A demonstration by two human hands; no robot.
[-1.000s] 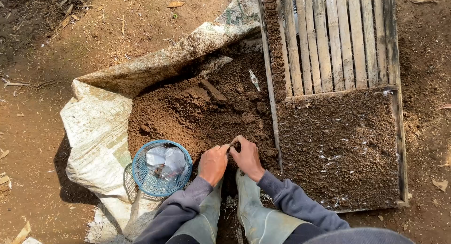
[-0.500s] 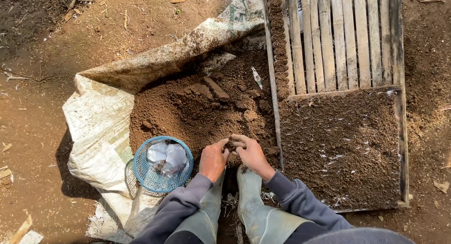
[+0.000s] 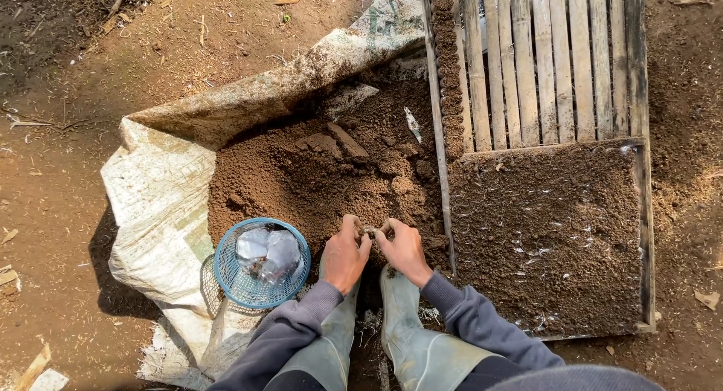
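Pinching a small lump of soil (image 3: 370, 230) between them, the left hand (image 3: 345, 254) and right hand (image 3: 403, 249) meet fingertip to fingertip, both clenched on it. The lump sits at the grip itself, equally near each hand. The soil heap (image 3: 324, 172) lies just beyond, the basket (image 3: 261, 263) left, the tray (image 3: 546, 233) right.

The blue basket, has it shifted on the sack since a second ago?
No. The blue basket sits at the same spot on the white sack, beside the left hand.
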